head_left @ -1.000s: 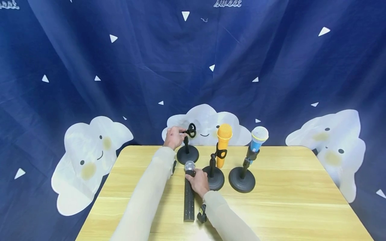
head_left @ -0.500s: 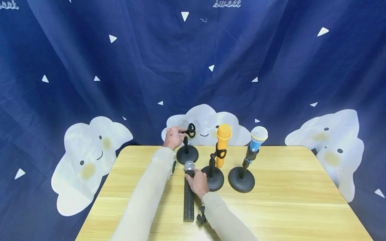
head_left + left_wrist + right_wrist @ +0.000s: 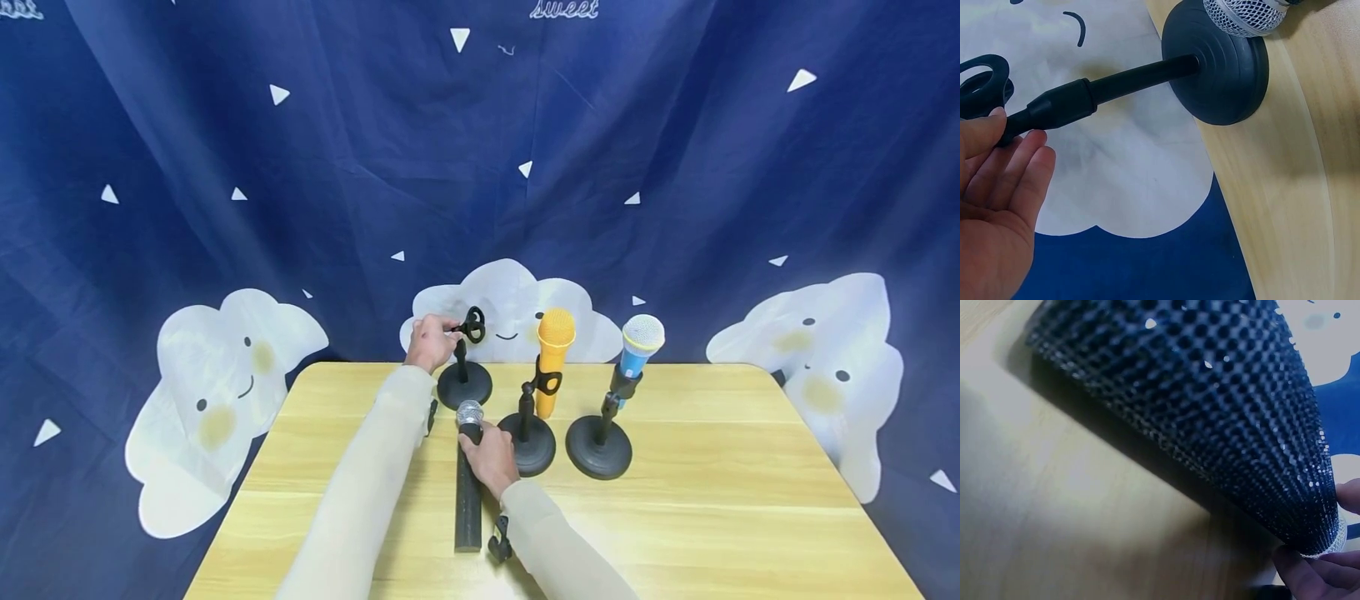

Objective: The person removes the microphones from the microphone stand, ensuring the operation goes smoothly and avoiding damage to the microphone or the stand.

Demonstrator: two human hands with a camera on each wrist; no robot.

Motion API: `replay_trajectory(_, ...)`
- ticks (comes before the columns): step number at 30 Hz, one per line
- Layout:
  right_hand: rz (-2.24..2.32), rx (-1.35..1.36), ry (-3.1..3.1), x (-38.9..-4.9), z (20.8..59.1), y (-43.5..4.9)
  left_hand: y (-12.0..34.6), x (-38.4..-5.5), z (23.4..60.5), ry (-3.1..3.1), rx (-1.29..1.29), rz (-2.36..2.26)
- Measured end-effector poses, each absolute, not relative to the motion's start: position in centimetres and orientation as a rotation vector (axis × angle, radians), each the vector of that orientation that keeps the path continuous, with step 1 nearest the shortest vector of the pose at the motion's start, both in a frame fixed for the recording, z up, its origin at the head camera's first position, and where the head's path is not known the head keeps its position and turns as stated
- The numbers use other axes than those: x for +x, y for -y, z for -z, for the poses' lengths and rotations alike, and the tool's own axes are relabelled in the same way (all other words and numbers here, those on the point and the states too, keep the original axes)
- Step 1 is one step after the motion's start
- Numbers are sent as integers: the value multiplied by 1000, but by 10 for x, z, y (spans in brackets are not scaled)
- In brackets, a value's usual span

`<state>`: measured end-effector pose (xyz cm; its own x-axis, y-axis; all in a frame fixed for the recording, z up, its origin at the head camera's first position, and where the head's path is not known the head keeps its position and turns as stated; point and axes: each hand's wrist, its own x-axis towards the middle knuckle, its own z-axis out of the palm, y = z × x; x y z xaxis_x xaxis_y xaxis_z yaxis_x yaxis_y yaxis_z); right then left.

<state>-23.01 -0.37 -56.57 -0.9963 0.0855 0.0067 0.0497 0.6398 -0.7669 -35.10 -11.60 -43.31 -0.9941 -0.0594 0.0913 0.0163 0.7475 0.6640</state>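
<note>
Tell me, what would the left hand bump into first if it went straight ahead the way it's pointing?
The left hand would likely meet the black clip first, right at its grip. Past that, probably the blue backdrop, though depth is unclear.

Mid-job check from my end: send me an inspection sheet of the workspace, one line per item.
Surface: pale wood-grain tabletop, rounded far corners.
Job's things: black microphone with silver mesh head; black round-based stand, its looped black clip holding no microphone.
Clutter: yellow mesh-headed microphone and blue microphone with white mesh head, each clipped in its own black stand.
Hands: left hand pinches the first stand beside its clip; right hand grips the black microphone just below its head.
Cables: nothing seen.
Surroundings: dark-blue fabric backdrop printed with white smiling clouds.
</note>
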Motion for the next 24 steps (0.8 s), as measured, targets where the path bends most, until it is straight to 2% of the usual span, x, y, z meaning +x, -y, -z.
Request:
replay_trajectory(10,-1325,-84,2804,-226,565,3,115,-351,432,2843,71,1127)
replay_trajectory(24,-1368,-4,2752,-227,547,-14,120,-349,436,2838,-63,1078)
